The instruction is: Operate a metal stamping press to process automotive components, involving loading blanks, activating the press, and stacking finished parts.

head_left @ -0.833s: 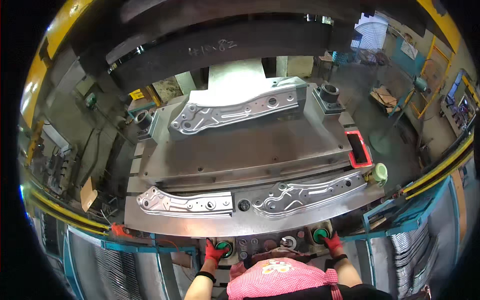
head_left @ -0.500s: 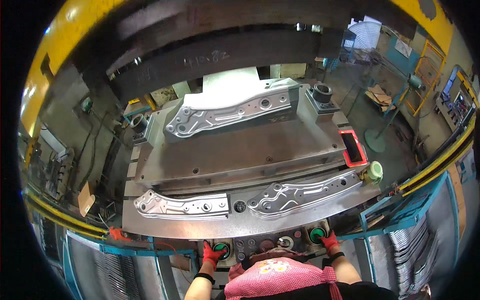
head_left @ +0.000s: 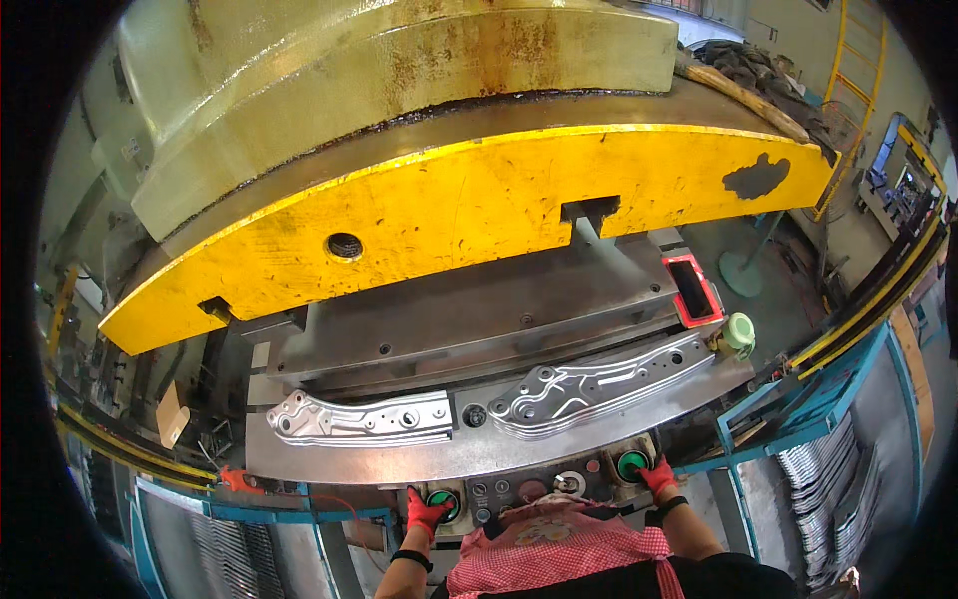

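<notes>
My left hand (head_left: pixel 425 512), in a red glove, reaches onto a round green push button (head_left: pixel 443 504) at the left of the control panel. Its fingers are apart, with some over the button. Another green push button (head_left: pixel 632 464) is under the fingertips of my red-gloved right hand (head_left: pixel 660 477), whose fingers are also spread. Neither hand grips anything. Beyond them, two stamped metal parts lie on the steel bed: a shorter bright one (head_left: pixel 359 418) at left and a longer, greyer one (head_left: pixel 599 391) at right. A large yellow press ram (head_left: pixel 469 200) hangs low over the lower die (head_left: pixel 449 309).
A phone in a red case (head_left: pixel 692 290) and a pale green cup-like object (head_left: pixel 738 332) sit at the bed's right end. Stacked metal parts (head_left: pixel 828 499) fill the rack at lower right; more (head_left: pixel 235 549) stand at lower left. Blue rails (head_left: pixel 788 419) flank the bed.
The yellow ram has come down in front of the die, hiding the metal part that lay on it. Both hands stay at the green buttons. The view has shifted slightly.
</notes>
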Demonstrator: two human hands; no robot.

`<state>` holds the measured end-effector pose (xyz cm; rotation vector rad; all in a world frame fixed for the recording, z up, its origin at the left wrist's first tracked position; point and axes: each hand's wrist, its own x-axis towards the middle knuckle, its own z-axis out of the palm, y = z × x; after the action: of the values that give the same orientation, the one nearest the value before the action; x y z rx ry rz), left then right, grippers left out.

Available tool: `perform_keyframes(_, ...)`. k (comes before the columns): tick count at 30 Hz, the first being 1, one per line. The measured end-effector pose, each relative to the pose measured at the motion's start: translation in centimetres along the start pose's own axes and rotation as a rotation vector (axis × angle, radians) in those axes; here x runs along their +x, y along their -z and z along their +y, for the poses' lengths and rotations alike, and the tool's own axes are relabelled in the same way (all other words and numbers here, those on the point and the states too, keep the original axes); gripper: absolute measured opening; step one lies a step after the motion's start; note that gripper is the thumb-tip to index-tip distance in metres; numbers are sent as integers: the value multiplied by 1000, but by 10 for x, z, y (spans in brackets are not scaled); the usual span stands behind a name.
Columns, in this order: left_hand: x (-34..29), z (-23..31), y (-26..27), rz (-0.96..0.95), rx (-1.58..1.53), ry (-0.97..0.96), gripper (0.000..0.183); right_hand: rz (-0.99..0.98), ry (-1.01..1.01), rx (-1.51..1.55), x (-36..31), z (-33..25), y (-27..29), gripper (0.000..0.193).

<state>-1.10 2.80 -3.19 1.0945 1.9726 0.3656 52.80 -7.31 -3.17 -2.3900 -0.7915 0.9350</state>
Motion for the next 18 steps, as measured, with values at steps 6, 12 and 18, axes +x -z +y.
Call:
perform_keyframes(6, 7, 9, -3, -59, 43, 21, 131, -23, 167, 166, 43, 55, -12, 88)
perform_keyframes(12, -61, 92, 109, -570, -87, 8, 96, 650, 278, -162, -45, -97, 109, 84)
perform_keyframes(18, -90, 271, 215, -405, 159, -364, 62, 135, 864, -369, -42, -279, 174, 88)
